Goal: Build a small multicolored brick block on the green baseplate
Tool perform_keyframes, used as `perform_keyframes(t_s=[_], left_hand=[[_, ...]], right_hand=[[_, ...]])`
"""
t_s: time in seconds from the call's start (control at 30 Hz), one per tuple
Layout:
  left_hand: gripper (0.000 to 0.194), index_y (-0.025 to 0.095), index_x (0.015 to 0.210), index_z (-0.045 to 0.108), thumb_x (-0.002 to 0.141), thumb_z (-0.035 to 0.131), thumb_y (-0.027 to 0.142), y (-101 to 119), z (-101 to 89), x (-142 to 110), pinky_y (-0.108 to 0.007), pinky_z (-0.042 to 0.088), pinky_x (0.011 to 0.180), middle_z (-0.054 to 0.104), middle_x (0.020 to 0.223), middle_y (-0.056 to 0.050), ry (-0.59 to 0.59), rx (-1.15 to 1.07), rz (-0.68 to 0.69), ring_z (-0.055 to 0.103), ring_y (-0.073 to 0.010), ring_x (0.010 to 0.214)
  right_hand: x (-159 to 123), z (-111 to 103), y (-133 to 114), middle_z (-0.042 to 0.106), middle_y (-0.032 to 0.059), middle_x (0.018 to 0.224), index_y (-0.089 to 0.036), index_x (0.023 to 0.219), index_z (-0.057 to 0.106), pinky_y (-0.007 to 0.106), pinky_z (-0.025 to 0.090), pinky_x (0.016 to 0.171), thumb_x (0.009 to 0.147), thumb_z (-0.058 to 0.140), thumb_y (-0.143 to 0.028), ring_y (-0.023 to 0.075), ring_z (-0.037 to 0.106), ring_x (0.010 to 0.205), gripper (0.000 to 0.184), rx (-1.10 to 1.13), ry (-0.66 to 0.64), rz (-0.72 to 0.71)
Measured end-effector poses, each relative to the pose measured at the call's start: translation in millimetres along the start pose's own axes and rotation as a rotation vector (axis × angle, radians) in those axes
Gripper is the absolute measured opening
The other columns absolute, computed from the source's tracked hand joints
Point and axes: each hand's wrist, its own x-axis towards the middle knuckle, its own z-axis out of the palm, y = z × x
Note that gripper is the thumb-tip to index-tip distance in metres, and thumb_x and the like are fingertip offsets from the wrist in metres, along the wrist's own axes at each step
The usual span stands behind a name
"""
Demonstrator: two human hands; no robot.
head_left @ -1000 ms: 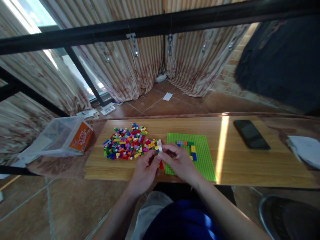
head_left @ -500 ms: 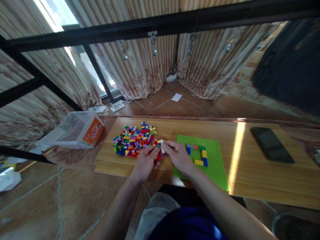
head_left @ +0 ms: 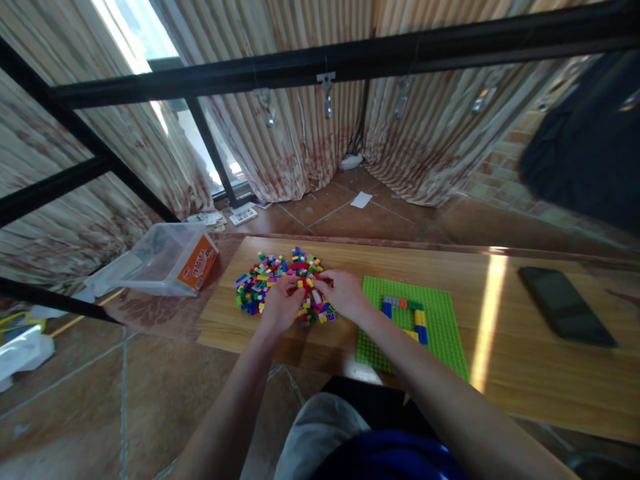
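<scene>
My left hand (head_left: 281,305) is over the right side of a heap of small toy building bricks (head_left: 254,285). Its thumb and forefinger are closed on what looks like a yellow brick (head_left: 302,284). My right hand (head_left: 345,293) reaches in from the other side, its thumb and forefinger slightly apart beside the same bricks. Loose bricks (head_left: 320,313) lie below and between the hands. Right of them is a green baseplate (head_left: 440,327), bearing a partial outline of grey, orange, green, yellow and blue bricks (head_left: 421,323). My right forearm covers part of that outline.
A clear plastic box (head_left: 165,260) with an orange label stands left of the wooden board (head_left: 330,257). Toward the right end lies a dark phone (head_left: 565,305). A black metal bar (head_left: 300,63) crosses in front of the curtains (head_left: 290,147).
The view has swung left, so the bench appears farther right. Both hands have moved from in front of me onto the heap and spread apart. The white brick between them is gone from the fingers.
</scene>
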Motion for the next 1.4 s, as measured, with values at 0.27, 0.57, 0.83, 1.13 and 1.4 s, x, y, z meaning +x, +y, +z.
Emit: perform_keyframes(t_s=[0.27, 0.57, 0.83, 1.13, 1.4], left_hand=[[0.018, 0.015, 0.080, 0.066, 0.070, 0.070, 0.030, 10.8, 6.2, -18.1, -0.020, 0.045, 0.053, 0.065, 0.066, 0.000, -0.082, -0.143, -0.041, 0.059, -0.0114, 0.057], [0.028, 0.014, 0.075, 0.066, 0.061, 0.081, 0.033, 24.8, 16.8, -30.5, -0.021, 0.048, 0.055, 0.063, 0.059, 0.002, -0.119, -0.403, -0.118, 0.059, -0.0102, 0.054], [0.035, 0.014, 0.073, 0.066, 0.048, 0.087, 0.026, 21.3, 11.9, -25.8, -0.019, 0.048, 0.052, 0.064, 0.060, 0.002, -0.140, -0.560, -0.239, 0.058, -0.0085, 0.053], [0.039, 0.014, 0.082, 0.065, 0.056, 0.082, 0.036, 20.2, 3.5, -19.4, -0.021, 0.048, 0.056, 0.065, 0.066, 0.001, -0.165, -0.293, -0.203, 0.059, -0.0101, 0.056], [0.037, 0.014, 0.076, 0.064, 0.068, 0.074, 0.049, 15.2, 6.9, -17.0, -0.017, 0.030, 0.042, 0.051, 0.053, 0.006, -0.144, -0.148, -0.050, 0.040, -0.0050, 0.044]], right_hand=[[-12.6, 3.8, 0.9, 0.074, 0.0046, 0.088, -0.018, 0.096, 0.074, 0.025, 0.045, 0.070, 0.087, 0.058, -0.032, 0.0158, 0.065, 0.076, 0.024, 0.357, 0.039, -0.049], [-15.5, 7.4, -0.3, 0.063, -0.0009, 0.063, -0.016, 0.073, 0.073, 0.023, 0.040, 0.056, 0.075, 0.064, -0.039, 0.0108, 0.052, 0.057, 0.024, 0.778, 0.015, 0.049], [-15.3, 12.0, -1.9, 0.055, -0.0040, 0.053, -0.014, 0.069, 0.071, 0.020, 0.032, 0.047, 0.073, 0.065, -0.037, 0.0073, 0.042, 0.049, 0.024, 0.886, 0.018, 0.154], [-19.5, 26.1, -13.9, 0.069, -0.0003, 0.069, -0.017, 0.076, 0.074, 0.020, 0.040, 0.058, 0.084, 0.057, -0.023, 0.0111, 0.057, 0.062, 0.019, 0.593, 0.154, 0.176], [-25.1, 29.1, -17.0, 0.070, 0.0002, 0.070, -0.018, 0.077, 0.076, 0.021, 0.040, 0.059, 0.086, 0.057, -0.024, 0.0122, 0.059, 0.063, 0.021, 0.559, 0.181, 0.141]])
